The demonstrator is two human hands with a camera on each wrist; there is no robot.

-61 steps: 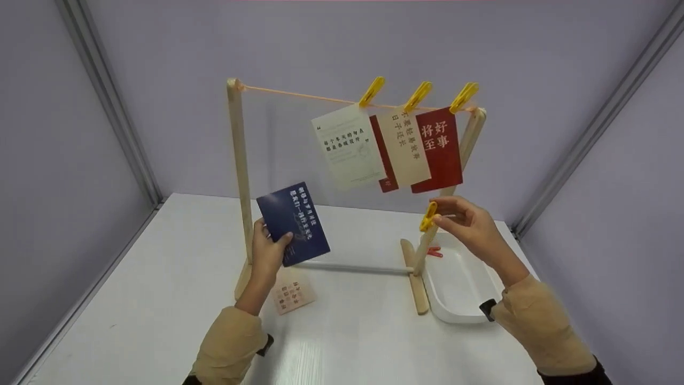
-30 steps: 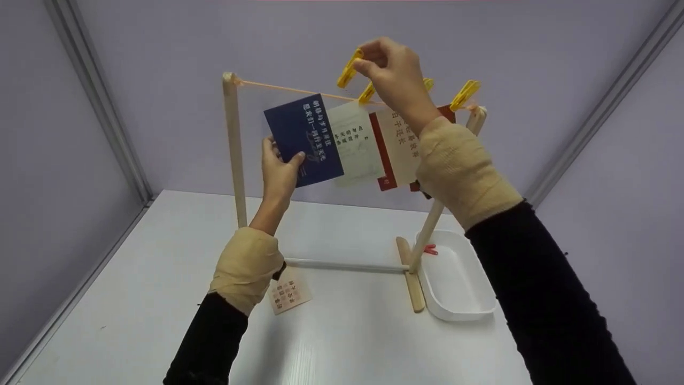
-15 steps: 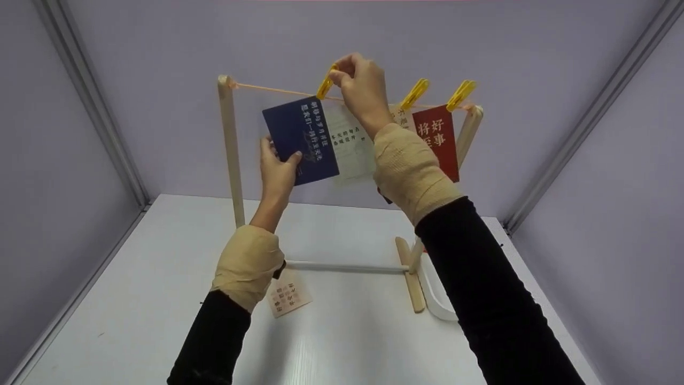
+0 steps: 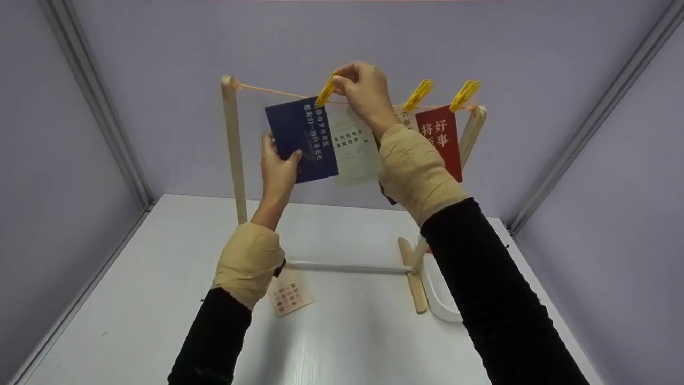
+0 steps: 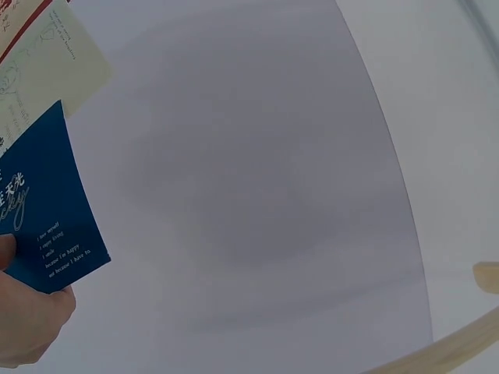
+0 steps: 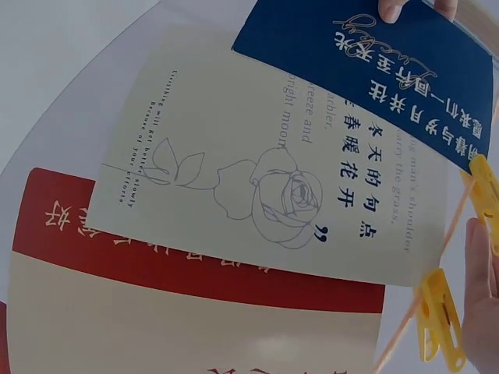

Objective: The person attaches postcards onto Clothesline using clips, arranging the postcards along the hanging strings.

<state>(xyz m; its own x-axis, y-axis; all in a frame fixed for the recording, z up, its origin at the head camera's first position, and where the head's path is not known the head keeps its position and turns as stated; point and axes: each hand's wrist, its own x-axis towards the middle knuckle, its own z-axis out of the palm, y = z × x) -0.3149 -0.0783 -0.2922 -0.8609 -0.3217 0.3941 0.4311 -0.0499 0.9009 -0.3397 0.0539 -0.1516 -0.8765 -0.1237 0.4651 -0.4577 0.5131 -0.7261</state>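
Note:
My left hand (image 4: 279, 174) holds a dark blue card (image 4: 296, 141) from its lower left, thumb on the printed front. The card's top edge is at the orange string (image 4: 270, 92). At its upper right corner my right hand (image 4: 367, 92) pinches a yellow clothespin (image 4: 327, 89), whose tip overlaps the card and the string. Behind the blue card hangs a pale green card (image 6: 195, 132), with another yellow clothespin (image 6: 438, 319) on the string at its corner. Farther right, a red card (image 4: 443, 139) and a cream card (image 4: 404, 117) hang from clothespins, partly hidden by my right arm.
The string runs between two wooden posts (image 4: 234, 155) of a stand on a white table (image 4: 342, 342). A small pink printed card (image 4: 291, 298) lies near the stand's left foot. My right sleeve covers much of a white tray (image 4: 441, 306) at the right.
Both hands have risen from above the table to the string, the left bringing the blue card up. The right carried its clothespin up and left, then lowered it onto the card's top corner.

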